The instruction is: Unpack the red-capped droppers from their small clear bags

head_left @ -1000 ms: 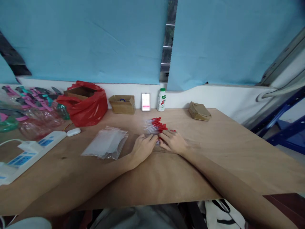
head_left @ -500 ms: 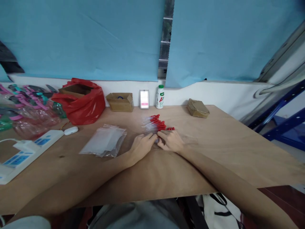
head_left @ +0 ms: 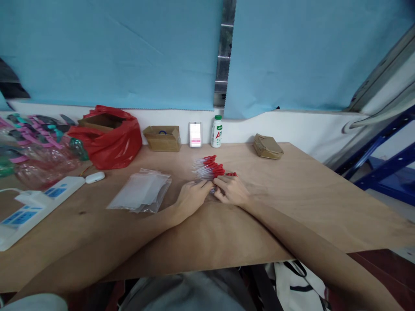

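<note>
My left hand [head_left: 194, 195] and my right hand [head_left: 231, 189] meet at the middle of the table, fingers curled and fingertips close together. Both are closed on something small and shiny, mostly hidden by the fingers, too little showing to name. Just beyond them lies a pile of thin red-handled tools [head_left: 210, 168], their pale slender shafts pointing left. A few more red ends [head_left: 231, 174] show behind my right hand. Left of my left hand lies a stack of clear zip bags [head_left: 141, 190].
A white power strip [head_left: 42, 211], a white earbud case [head_left: 95, 177], clear bottles with pink tops [head_left: 42, 166] and a red plastic bag [head_left: 113, 142] occupy the left. Along the wall stand a small cardboard box [head_left: 162, 140], a phone [head_left: 195, 134], a white bottle [head_left: 217, 133] and a brown package [head_left: 267, 147].
The view has shifted slightly. Both hands stay together in the same place with fingers curled, and the pile of red-handled tools looks unchanged.
</note>
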`<state>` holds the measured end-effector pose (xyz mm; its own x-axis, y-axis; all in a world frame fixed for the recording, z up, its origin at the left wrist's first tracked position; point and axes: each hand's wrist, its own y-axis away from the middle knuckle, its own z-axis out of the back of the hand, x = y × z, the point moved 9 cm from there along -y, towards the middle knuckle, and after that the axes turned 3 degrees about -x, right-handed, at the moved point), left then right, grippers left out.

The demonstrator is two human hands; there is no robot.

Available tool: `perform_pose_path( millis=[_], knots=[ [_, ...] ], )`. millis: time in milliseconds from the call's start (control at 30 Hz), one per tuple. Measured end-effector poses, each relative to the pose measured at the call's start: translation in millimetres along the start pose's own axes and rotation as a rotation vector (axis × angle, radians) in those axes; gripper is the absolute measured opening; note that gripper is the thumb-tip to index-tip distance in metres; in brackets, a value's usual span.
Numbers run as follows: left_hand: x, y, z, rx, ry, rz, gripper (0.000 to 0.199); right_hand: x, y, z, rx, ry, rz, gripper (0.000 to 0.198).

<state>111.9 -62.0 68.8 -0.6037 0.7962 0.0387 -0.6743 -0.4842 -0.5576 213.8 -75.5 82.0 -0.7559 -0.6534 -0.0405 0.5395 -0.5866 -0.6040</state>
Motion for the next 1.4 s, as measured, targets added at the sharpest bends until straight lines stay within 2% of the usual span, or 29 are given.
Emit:
perform_pose_path(
  millis=[133,267,500,667,1000,1400],
  knots=[
    [2,0,9,-0.057,0.019,0.021,0.026,4,-1,9,-0.053,0.038,0.056,0.014],
    [4,0,8,-0.047,0.004,0.040,0.028,3,-1,13,-0.086,0.071,0.070,0.015],
    [8,1,11,-0.086,-0.004,0.083,0.020,-5,-1,7,-0.058,0.042,-0.007,0.013],
    [8,0,6,-0.041,-0.024,0.092,0.018,-6,-1,1,0.002,0.060,-0.039,0.014],
    [4,1,-11,0.037,-0.024,0.009,0.017,2,0,-4,0.011,0.050,-0.004,0.012],
    [1,2,-11,0.003,-0.030,-0.031,0.013,2,-1,-5,0.006,0.012,-0.006,0.010]
  ],
)
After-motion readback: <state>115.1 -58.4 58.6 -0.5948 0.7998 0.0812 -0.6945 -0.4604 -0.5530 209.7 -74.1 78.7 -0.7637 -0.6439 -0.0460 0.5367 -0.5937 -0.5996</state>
